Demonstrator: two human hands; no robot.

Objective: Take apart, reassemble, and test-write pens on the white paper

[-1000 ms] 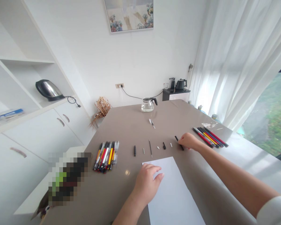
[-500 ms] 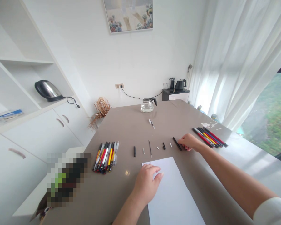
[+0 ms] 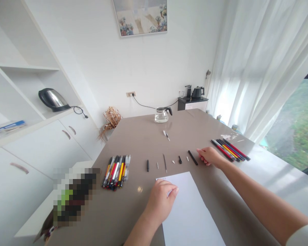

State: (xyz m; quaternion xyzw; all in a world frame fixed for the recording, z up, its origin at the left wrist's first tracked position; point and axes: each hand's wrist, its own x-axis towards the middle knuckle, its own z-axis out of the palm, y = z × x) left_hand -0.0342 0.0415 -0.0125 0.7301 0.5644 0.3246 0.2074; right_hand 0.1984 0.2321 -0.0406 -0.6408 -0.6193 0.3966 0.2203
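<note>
My right hand (image 3: 209,156) rests on the brown table (image 3: 133,143) with its fingers stretched left and nothing in them, just right of a black pen barrel (image 3: 192,157). The barrel ends a row of small pen parts: a black cap (image 3: 148,165), a thin refill (image 3: 164,162), a short black piece (image 3: 180,159) and tiny white bits. My left hand (image 3: 161,200) lies on the top left corner of a white sheet of paper (image 3: 192,215), fingers loosely bent, holding nothing.
A bundle of several assembled pens (image 3: 116,169) lies left of the row, and another group of pens (image 3: 230,149) lies to the right by the curtain. Farther back are a single pen (image 3: 166,135) and a glass carafe (image 3: 162,114). A kettle (image 3: 52,99) sits on the left shelf.
My right hand let go of the black pen barrel and drew back slightly to the right; the barrel now lies free in the row. My left hand's fingers curled a little on the paper.
</note>
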